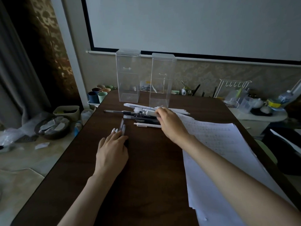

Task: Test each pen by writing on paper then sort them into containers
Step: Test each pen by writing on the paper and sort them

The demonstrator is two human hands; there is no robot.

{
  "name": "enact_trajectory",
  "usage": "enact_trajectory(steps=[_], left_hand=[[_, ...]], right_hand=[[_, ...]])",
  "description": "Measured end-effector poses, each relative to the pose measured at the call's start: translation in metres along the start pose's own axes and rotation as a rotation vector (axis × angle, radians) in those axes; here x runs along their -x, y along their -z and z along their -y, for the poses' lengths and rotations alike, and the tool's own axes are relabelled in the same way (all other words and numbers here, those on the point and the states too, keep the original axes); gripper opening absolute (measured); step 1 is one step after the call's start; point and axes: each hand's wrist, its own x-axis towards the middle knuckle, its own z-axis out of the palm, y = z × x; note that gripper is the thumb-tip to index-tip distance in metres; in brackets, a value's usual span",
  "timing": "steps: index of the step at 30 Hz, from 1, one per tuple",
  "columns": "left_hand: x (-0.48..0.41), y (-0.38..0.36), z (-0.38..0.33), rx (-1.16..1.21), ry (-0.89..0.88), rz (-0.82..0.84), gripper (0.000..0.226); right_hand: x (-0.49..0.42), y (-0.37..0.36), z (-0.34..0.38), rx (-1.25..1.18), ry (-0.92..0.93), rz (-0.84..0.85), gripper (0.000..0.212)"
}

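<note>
Several pens [141, 117] crosswise, left to right

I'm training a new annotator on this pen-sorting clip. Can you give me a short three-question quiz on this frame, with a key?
1. True or false: the paper stack lies to the left of the pen pile.
2. Pick one: the right hand reaches onto A) the pen pile, B) the paper stack, C) the left hand.
3. Short answer: what do the left hand's straight fingers rest on?

Key
1. False: it lies to the right of the pile.
2. A.
3. The separate pens, which lie on the table apart from the pile.
</note>
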Motion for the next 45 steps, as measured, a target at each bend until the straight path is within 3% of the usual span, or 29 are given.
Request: enact_trajectory(steps=[4,5,8,12,15,19,23,26,29,33,37,45], left_hand=[[0.004,-0.003,-0.008,-0.058,-0.061,-0.079,0.035],[0.007,-0.004,-0.013,-0.032,-0.117,-0.102,0.032],[0.017,-0.010,-0.037,0.074,-0.444,-0.085,0.025],[0.031,-0.012,-0.076,0.082,-0.848,0.190,0.038],[0.033,-0.017,-0.098,0.089,-1.037,0.361,0.046],[0.027,-0.029,-0.115,0.113,-1.079,0.478,0.052],[0.025,-0.042,-0.121,0.097,-1.106,0.555,0.054],[0.026,-0.045,-0.120,0.051,-1.109,0.602,0.055],[0.026,-0.046,-0.120,0.053,-1.110,0.601,0.056],[0.028,-0.047,-0.120,0.037,-1.105,0.608,0.057],[0.029,-0.046,-0.120,0.022,-1.098,0.574,0.056],[0.029,-0.050,-0.117,0.050,-1.069,0.554,0.056]], right_hand=[[0.041,0.035,-0.006,0.032,0.078,-0.009,0.033],[0.055,0.044,-0.012,0.088,0.066,0.007,0.031],[0.097,0.064,-0.031,0.294,-0.021,-0.025,0.055],[0.132,0.067,-0.052,0.324,-0.093,-0.139,0.049],[0.143,0.065,-0.065,0.277,-0.148,-0.194,0.045],[0.144,0.073,-0.076,0.194,-0.172,-0.321,0.042],[0.143,0.082,-0.078,-0.177,-0.173,-0.440,0.042],[0.144,0.084,-0.072,-0.392,-0.226,-0.530,0.010],[0.144,0.083,-0.063,-0.683,-0.425,-0.538,0.025],[0.144,0.082,-0.055,-0.793,-0.537,-0.370,0.046],[0.143,0.072,-0.052,-0.728,-0.489,-0.277,0.025],[0.139,0.062,-0.057,-0.661,-0.585,-0.248,0.032]])
